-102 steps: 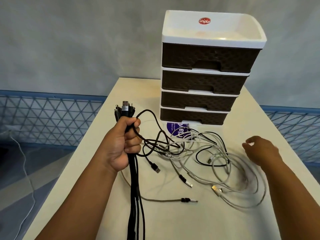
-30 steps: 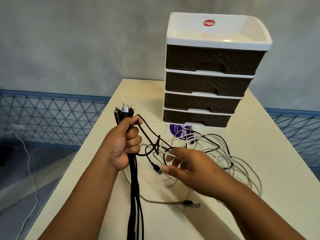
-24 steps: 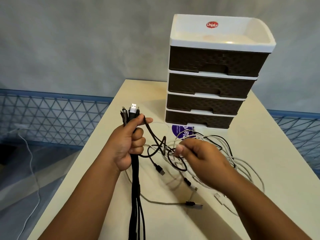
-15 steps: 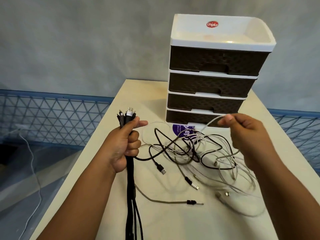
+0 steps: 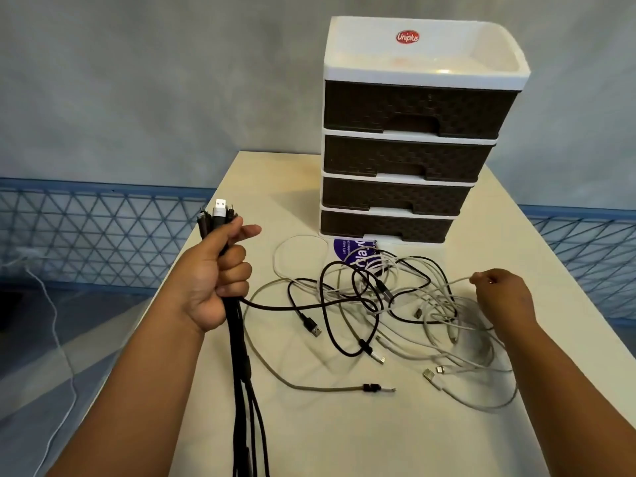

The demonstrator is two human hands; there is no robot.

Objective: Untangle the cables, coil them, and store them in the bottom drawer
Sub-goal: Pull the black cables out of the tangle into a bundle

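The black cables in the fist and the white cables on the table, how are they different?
The black cables hang straight in a bunch, gripped by the left hand; the white cables sprawl in tangled loops on the cream table. The black ones are lifted; the white ones mostly lie flat, one pinched by the right hand. Both have plugs.

Left hand [image 5: 215, 280] fisted — right hand [image 5: 502, 292] pinching

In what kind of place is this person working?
Probably a plain indoor room set up for a tidying job, not a furnished home: a bare table, a small drawer unit, a grey wall and blue mesh fencing around.
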